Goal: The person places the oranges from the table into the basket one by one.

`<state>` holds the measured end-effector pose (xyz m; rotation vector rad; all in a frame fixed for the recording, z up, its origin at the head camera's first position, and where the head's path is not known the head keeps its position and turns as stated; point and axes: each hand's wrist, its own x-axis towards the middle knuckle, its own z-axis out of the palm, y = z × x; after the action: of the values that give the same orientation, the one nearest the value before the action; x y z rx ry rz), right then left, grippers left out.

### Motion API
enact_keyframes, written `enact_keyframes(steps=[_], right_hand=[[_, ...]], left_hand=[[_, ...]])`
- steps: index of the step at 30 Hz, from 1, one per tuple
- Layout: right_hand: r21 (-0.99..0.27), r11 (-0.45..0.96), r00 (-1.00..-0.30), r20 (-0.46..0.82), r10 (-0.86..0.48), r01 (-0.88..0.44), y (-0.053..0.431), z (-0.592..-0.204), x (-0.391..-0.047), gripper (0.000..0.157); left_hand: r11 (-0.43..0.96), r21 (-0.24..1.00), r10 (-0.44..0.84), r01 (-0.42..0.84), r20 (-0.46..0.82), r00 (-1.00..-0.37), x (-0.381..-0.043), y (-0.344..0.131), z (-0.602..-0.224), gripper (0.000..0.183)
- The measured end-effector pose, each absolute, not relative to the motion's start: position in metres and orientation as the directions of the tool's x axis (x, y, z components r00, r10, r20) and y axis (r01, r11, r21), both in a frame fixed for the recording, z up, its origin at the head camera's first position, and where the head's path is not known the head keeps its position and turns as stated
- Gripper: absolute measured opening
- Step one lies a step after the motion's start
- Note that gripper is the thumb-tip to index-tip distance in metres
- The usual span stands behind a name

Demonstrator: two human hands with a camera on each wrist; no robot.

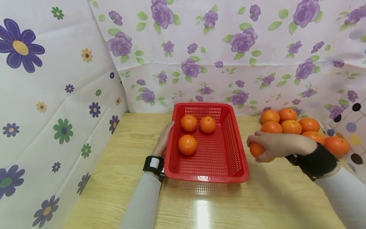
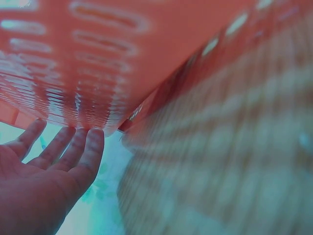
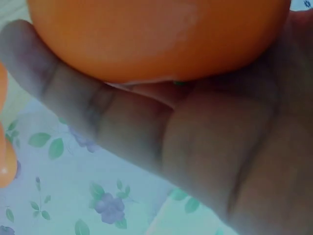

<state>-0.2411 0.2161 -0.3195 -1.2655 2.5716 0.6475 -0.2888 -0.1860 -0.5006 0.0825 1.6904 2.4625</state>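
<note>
A red plastic basket [image 1: 241, 156] with slotted sides stands on the wooden table, and three oranges lie in its left and back part, one of them the front orange [image 1: 187, 144]. Against the basket's left side rests my left hand [image 1: 163, 140]; in the left wrist view its fingers [image 2: 90, 152] are nearly straight along the slotted wall. To the right of the basket, my right hand [image 1: 275, 144] grips an orange [image 1: 256, 149] from above. That orange [image 3: 161, 39] fills the top of the right wrist view, with a finger curved round it.
Several more oranges [image 1: 291, 127] sit in a group at the back right, just beyond my right hand. Flowered sheets [image 1: 183, 82] hang behind and to the left of the table [image 1: 137, 133]. A dotted sheet [image 1: 354, 127] borders the right side.
</note>
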Motion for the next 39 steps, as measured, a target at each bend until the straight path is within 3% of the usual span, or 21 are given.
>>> enact_keyframes(steps=[2,3,9,24,39], right_hand=[[0.152,0.644,-0.648,-0.365,-0.669,-0.750,0.216,-0.317,-0.244,0.016],[-0.026,0.718,-0.678,-0.308,-0.668,-0.696,0.216,-0.317,-0.246,0.029],[-0.244,0.730,-0.706,-0.191,-0.682,-0.639,0.213,-0.317,-0.255,0.045],[-0.427,0.648,-0.721,0.014,-0.693,-0.631,0.187,-0.315,-0.273,0.049],[-0.498,0.663,-0.780,0.046,-0.624,-0.559,0.150,-0.302,-0.281,0.059]], left_hand=[[-0.349,0.932,0.148,-0.093,-0.043,-0.988,-0.289,-0.186,-0.501,0.064],[-0.349,0.933,0.146,-0.093,-0.044,-0.988,-0.289,-0.185,-0.501,0.064],[-0.360,0.926,0.168,-0.115,-0.057,-0.984,-0.286,-0.185,-0.497,0.062],[-0.364,0.928,0.179,-0.085,-0.020,-0.984,-0.282,-0.183,-0.490,0.062],[-0.323,0.941,0.166,-0.103,-0.051,-0.985,-0.286,-0.186,-0.497,0.062]])
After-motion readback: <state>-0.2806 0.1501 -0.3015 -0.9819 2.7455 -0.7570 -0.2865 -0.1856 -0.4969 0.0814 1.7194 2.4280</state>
